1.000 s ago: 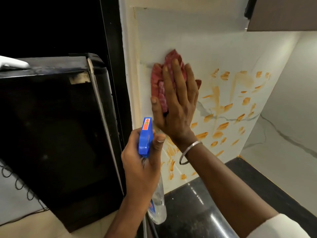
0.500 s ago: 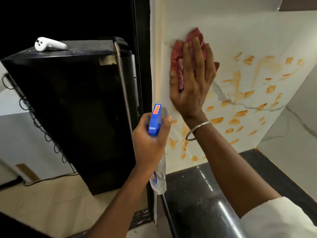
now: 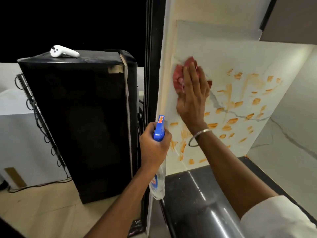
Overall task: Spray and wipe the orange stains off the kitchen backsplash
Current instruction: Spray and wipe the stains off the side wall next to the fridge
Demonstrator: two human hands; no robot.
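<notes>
Pale marble-look backsplash [image 3: 240, 54] rises behind a glossy black worktop [image 3: 192, 191], smeared with orange stains [image 3: 229, 121] across its middle and lower part. Left of the wall stands a black fridge [image 3: 82, 126] with a white controller [image 3: 64, 52] lying on its top, on a beige floor [image 3: 42, 212]. The left hand [image 3: 153, 145] has its fingers wrapped tightly around the neck of a clear spray bottle [image 3: 158, 182] with a blue trigger head; its label is too blurred to read. The right hand [image 3: 193, 97] presses a red cloth [image 3: 178, 78] flat on the backsplash, fingers close together and laid over it, at the upper left edge of the stained patch. A silver bangle [image 3: 199, 137] circles that wrist, and a white sleeve [image 3: 277, 219] covers the upper arm
</notes>
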